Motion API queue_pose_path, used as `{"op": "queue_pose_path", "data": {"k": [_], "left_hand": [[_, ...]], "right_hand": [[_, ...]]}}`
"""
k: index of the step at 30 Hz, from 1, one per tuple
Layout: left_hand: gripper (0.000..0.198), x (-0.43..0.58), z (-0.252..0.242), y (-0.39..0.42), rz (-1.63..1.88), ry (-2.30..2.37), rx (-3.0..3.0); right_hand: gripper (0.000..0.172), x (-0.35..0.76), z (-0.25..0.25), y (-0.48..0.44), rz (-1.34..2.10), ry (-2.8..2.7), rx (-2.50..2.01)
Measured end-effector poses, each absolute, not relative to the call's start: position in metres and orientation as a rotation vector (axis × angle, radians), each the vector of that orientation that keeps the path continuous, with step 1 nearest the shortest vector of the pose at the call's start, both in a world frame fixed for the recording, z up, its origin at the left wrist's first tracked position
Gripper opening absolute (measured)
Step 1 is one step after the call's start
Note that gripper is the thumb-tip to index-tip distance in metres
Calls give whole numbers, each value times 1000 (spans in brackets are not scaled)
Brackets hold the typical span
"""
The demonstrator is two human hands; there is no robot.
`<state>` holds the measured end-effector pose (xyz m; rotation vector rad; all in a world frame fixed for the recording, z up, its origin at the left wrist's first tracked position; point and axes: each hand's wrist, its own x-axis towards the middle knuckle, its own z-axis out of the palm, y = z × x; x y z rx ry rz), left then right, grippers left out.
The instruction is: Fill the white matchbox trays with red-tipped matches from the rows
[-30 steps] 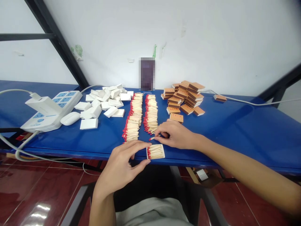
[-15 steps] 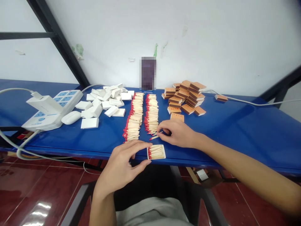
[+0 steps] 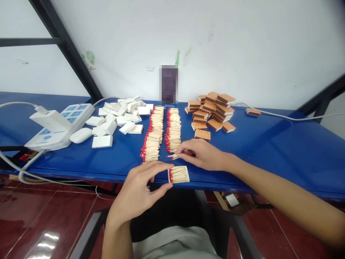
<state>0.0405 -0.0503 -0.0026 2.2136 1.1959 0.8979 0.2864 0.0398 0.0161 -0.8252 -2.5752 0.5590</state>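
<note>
My left hand (image 3: 145, 185) grips the left end of a small white matchbox tray (image 3: 188, 176) between thumb and fingers at the table's front edge. Red-headed matches (image 3: 179, 174) lie side by side in the tray, heads to the left. Just behind it, my right hand (image 3: 198, 153) pinches a few matches (image 3: 172, 157) by their pale ends, their red heads pointing left. Beyond the fingertips stretches the right row of matches (image 3: 174, 126). A second, longer row of matches (image 3: 154, 136) runs parallel on its left.
White trays (image 3: 124, 113) are heaped at the left, beside a white power strip (image 3: 64, 122) and a white rounded object (image 3: 81, 135). Orange-brown matchboxes (image 3: 212, 108) pile up at the right, one (image 3: 202, 134) close behind my right hand. A pixelated dark panel (image 3: 169, 84) stands against the wall.
My right hand has shifted slightly left, and the matches at its fingertips have moved left with it. My left hand keeps its hold on the tray.
</note>
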Motion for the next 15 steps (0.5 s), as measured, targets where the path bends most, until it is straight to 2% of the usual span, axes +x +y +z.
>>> {"op": "queue_pose_path", "data": {"k": [15], "left_hand": [[36, 41, -3, -50, 911, 1178, 2210]], "right_hand": [[19, 295, 21, 39, 413, -2649, -748]]}}
